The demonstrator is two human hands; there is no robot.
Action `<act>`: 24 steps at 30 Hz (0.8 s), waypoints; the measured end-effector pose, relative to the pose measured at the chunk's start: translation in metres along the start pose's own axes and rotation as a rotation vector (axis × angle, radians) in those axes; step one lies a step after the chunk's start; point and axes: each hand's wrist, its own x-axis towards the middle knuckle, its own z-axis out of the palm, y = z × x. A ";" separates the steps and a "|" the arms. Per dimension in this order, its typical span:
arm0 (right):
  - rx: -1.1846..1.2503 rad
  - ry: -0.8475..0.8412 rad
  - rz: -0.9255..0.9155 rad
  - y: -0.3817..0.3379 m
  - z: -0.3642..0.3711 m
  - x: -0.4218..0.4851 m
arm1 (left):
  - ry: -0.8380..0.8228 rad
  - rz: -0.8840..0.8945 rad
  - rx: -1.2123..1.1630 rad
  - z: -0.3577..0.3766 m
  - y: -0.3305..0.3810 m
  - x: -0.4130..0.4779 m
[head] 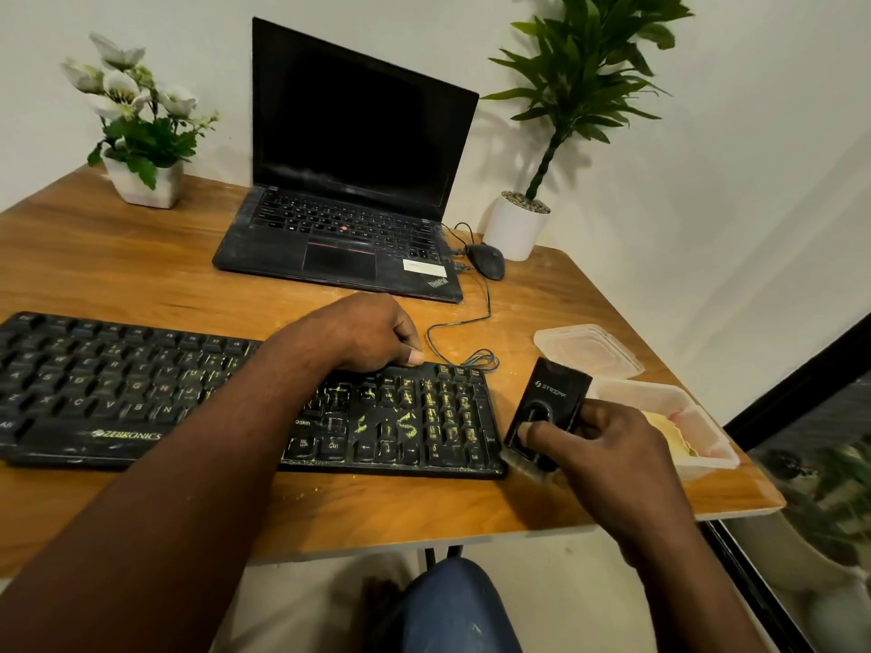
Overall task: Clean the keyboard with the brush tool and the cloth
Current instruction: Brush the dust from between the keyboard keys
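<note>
At the far left corner of the tabletop (141, 275) stands a white pot of white flowers (141, 176). Along the near edge lies the black keyboard (118, 388), running from the left edge to right of the middle; the keys on its right part are smeared with yellow dust. Behind it, towards the far edge, an open laptop (349, 228) sits with a dark screen. The left hand (363, 332) reaches across the keyboard and grips its far edge, with fingers curled and the thumb tip pressed on the rim. Right of the laptop a black mouse (485, 260) lies just beside a white pot with a tall green plant (516, 228), and a thin cable (471, 332) loops from there down to the keyboard's far right corner. Just beside the keyboard's right end, the right hand (603, 454) holds the black brush tool (551, 407), fingers wrapped round its side and the thumb on its top face; its bristles touch the tabletop by the keyboard's near right corner. Near the right edge lies a clear lid (589, 351), and in front of it a clear plastic container (707, 445) holds the yellowish cloth (669, 433), only partly visible.
</note>
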 end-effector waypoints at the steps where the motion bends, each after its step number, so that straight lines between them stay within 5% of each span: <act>1: 0.010 0.032 -0.019 -0.001 0.001 -0.002 | 0.000 0.000 0.008 0.000 0.000 0.000; 24: 0.170 0.301 -0.266 0.019 0.047 -0.065 | 0.034 -0.169 0.102 0.000 0.015 0.001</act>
